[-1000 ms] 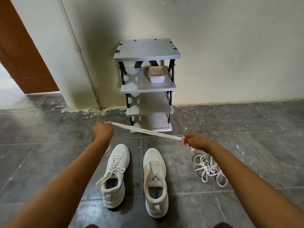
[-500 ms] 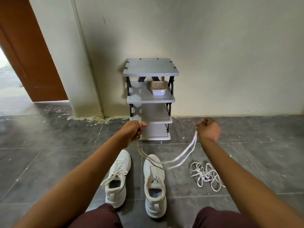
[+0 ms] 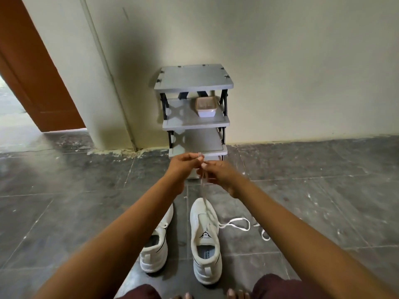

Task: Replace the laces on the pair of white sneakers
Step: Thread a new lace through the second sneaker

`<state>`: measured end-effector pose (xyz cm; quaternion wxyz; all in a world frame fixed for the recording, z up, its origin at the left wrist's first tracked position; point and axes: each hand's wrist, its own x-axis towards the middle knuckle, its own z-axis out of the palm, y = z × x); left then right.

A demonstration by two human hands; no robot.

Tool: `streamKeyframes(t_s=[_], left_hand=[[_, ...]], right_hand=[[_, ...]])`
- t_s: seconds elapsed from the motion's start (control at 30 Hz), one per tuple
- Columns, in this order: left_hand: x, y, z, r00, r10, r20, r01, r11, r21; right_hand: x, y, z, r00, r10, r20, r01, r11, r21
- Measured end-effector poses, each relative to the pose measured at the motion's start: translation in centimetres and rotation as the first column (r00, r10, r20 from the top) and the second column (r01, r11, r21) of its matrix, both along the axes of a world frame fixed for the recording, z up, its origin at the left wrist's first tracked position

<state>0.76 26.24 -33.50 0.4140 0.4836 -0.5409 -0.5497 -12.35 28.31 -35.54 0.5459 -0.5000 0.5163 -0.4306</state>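
Two white sneakers stand side by side on the dark tiled floor. The left sneaker (image 3: 155,249) is laced and partly hidden by my left forearm. The right sneaker (image 3: 205,238) has no lace in its eyelets. My left hand (image 3: 183,167) and my right hand (image 3: 218,174) meet above the toes, and both pinch the two ends of a white lace (image 3: 204,199) held together. The doubled lace hangs down over the right sneaker, its loop lying on the floor to the right. Another loose lace (image 3: 264,234) peeks out beside my right forearm.
A small grey shelf rack (image 3: 194,83) stands against the cream wall just beyond my hands, with a small tray (image 3: 206,106) on its second shelf. An orange-brown door (image 3: 36,72) is at the left. My knees and toes show at the bottom edge.
My hands came together from a wide spread, bringing the two lace ends side by side. The lace went from stretched taut to hanging doubled over the right sneaker. The camera tilted up.
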Motion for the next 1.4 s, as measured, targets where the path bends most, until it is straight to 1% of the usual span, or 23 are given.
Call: streamKeyframes(t_s=[0.1,0.2,0.23,0.27,0.3,0.37,0.47,0.5,0.53,0.57,0.6,0.63,0.7,0.73,0.8,0.83,0.9,1.0,1.07,1.13,1.2,1.33,1.4], left_hand=[[-0.1,-1.0,-1.8,0.996,0.088,-0.013,-0.087,0.994,0.062],[0.0,-2.3,-4.2,0.99,0.135,-0.033,-0.129,0.983,0.129],[0.1,-2.8,-4.9,0.99,0.136,-0.029,-0.131,0.981,0.142],[0.3,-3.2,-5.3,0.991,0.136,-0.017,-0.133,0.981,0.139],[0.3,-3.8,-6.3,0.991,0.135,0.01,-0.135,0.981,0.137],[0.6,-4.9,-7.9,0.99,0.122,0.073,-0.131,0.983,0.132],[0.6,-6.5,-10.1,0.99,0.084,0.118,-0.101,0.984,0.145],[0.5,-7.0,-10.5,0.99,0.077,0.118,-0.093,0.986,0.138],[0.2,-7.4,-11.2,0.991,0.07,0.114,-0.086,0.987,0.136],[-0.1,-7.7,-11.6,0.991,0.051,0.123,-0.067,0.99,0.124],[-0.5,-7.7,-11.9,0.99,0.027,0.136,-0.042,0.993,0.109],[-0.9,-7.7,-12.7,0.989,0.008,0.147,-0.023,0.995,0.099],[-1.5,-7.4,-13.8,0.993,-0.014,0.115,0.002,0.994,0.108],[-1.6,-7.2,-14.3,0.995,-0.017,0.098,0.005,0.993,0.115],[-1.4,-6.8,-15.2,0.996,0.007,0.091,-0.019,0.991,0.131],[-1.2,-6.7,-15.6,0.995,0.026,0.097,-0.039,0.99,0.133],[-0.5,-6.5,-16.7,0.987,0.057,0.149,-0.08,0.985,0.152],[0.8,-6.1,-18.9,0.937,0.008,0.348,-0.079,0.979,0.189],[1.5,-5.4,-20.4,0.865,-0.102,0.492,-0.016,0.973,0.229],[1.7,-4.2,-21.6,0.745,-0.228,0.626,0.069,0.961,0.268],[1.6,-3.4,-22.5,0.641,-0.227,0.733,0.08,0.97,0.23],[1.4,-3.7,-22.8,0.653,-0.127,0.747,0.028,0.989,0.144],[1.6,-3.8,-22.9,0.679,-0.127,0.723,0.037,0.99,0.138]], right_hand=[[-0.7,-0.8,-1.8,0.997,-0.038,-0.07,0.036,0.999,-0.022],[-2.0,-1.9,-4.0,0.997,-0.041,-0.071,0.045,0.997,0.062],[-2.7,-2.2,-4.7,0.991,-0.05,-0.122,0.059,0.996,0.074],[-3.3,-2.4,-5.1,0.964,-0.061,-0.257,0.078,0.995,0.058],[-4.1,-3.0,-6.2,0.898,-0.065,-0.435,0.093,0.995,0.043],[-6.0,-4.0,-8.2,0.655,-0.123,-0.745,0.175,0.984,-0.008],[-8.7,-5.1,-10.5,0.431,-0.286,-0.856,0.346,0.928,-0.136],[-9.3,-5.6,-10.9,0.351,-0.275,-0.895,0.333,0.93,-0.155],[-9.4,-6.1,-11.9,0.32,-0.202,-0.925,0.277,0.954,-0.113],[-9.0,-6.5,-12.4,0.341,-0.111,-0.934,0.196,0.98,-0.045],[-8.1,-6.9,-13.1,0.442,-0.027,-0.896,0.114,0.993,0.026],[-6.7,-7.1,-14.0,0.604,0.045,-0.796,0.056,0.994,0.098],[-3.5,-6.9,-15.4,0.905,0.115,-0.41,-0.039,0.981,0.19],[-2.3,-6.8,-16.1,0.976,0.093,-0.197,-0.049,0.975,0.217],[-0.7,-6.2,-17.5,0.995,-0.007,0.098,-0.018,0.967,0.253],[-0.5,-6.1,-17.8,0.99,-0.058,0.126,0.025,0.967,0.255],[-0.5,-5.6,-18.3,0.988,-0.153,0.005,0.148,0.961,0.235],[-1.0,-5.2,-18.7,0.958,-0.186,-0.22,0.223,0.961,0.162],[-1.2,-4.7,-18.8,0.951,-0.203,-0.234,0.237,0.963,0.129],[-1.1,-4.4,-19.0,0.94,-0.209,-0.269,0.244,0.965,0.101],[-0.6,-4.2,-19.7,0.934,-0.191,-0.302,0.237,0.964,0.122],[0.9,-3.6,-21.4,0.951,-0.191,-0.242,0.253,0.932,0.26],[1.5,-3.5,-21.8,0.932,-0.21,-0.296,0.284,0.93,0.233]])
